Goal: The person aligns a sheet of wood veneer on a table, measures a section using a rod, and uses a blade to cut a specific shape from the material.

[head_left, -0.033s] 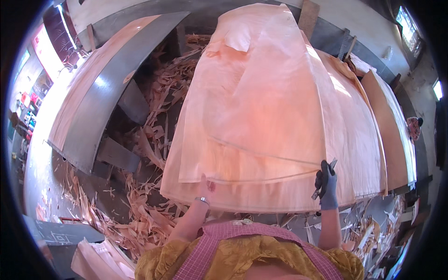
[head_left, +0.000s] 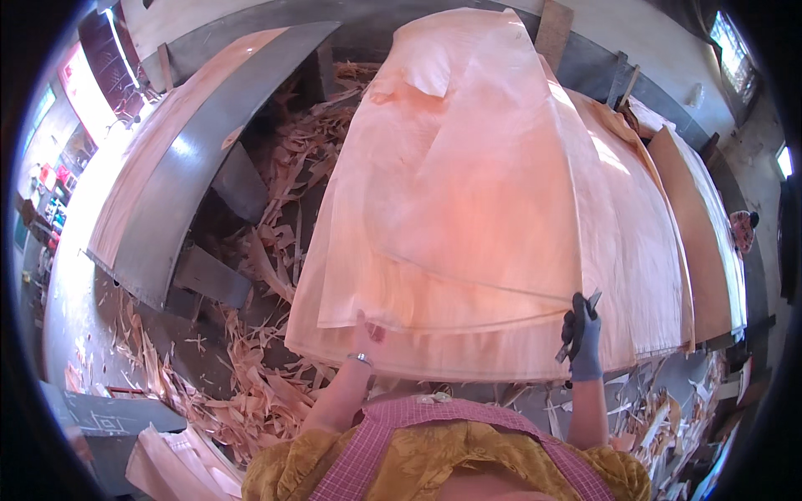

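A broad stack of thin, pale pinkish wood veneer sheets lies in front of me. My left hand, bare with a metal band at the wrist, is at the near edge of the upper sheet, a digit on top; the remaining fingers blend into the bright wood. At that sheet's near right corner is my right hand, in a grey and black glove. Its fingers are closed around a flat, narrow metal tool, probably a blade. Two thin dark lines run across the sheet toward this hand; whether they are edges or a strip is unclear.
Torn veneer scraps litter the floor on both sides. To the left a long grey bench carries more veneer. Further stacks stand at the right. A grey board and folded sheets are at lower left.
My right hand with the tool has shifted slightly down and left. My left hand stays nearly in place at the sheet's edge.
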`<action>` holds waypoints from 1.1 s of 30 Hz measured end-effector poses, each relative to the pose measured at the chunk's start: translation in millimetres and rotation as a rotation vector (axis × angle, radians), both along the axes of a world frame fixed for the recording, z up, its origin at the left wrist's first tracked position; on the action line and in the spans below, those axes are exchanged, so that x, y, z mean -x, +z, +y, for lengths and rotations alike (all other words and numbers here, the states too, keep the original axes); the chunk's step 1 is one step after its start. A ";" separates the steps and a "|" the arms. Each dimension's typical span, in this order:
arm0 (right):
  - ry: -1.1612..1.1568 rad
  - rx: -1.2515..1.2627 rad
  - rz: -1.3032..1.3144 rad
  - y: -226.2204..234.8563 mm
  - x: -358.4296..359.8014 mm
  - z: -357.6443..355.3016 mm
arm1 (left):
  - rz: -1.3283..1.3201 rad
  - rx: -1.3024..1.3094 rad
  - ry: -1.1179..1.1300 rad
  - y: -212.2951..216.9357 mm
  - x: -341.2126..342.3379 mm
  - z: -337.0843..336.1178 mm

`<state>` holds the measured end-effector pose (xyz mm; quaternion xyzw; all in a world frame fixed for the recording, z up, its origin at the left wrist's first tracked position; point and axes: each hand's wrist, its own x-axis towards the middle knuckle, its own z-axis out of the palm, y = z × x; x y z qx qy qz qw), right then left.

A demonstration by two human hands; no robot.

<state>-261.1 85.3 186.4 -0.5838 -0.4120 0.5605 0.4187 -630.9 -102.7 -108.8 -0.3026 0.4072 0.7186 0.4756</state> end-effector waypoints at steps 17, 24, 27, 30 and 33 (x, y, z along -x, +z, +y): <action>-0.089 0.019 -0.049 -187.1 -100.2 -61.0 | 0.412 0.255 0.264 -32.2 5.2 -65.1; -0.122 0.036 -0.088 -234.0 -97.9 -60.2 | 0.445 0.148 0.285 -50.2 9.2 -68.7; -0.113 0.092 -0.167 -224.8 -81.5 -36.5 | 0.446 0.226 0.307 -25.3 14.2 -32.9; -0.059 0.066 -0.121 -214.3 -67.5 -28.0 | 0.440 0.287 0.318 -12.3 20.6 -22.7; -0.066 0.079 -0.153 -214.2 -61.8 -44.8 | 0.511 0.310 0.413 -25.8 20.1 -39.3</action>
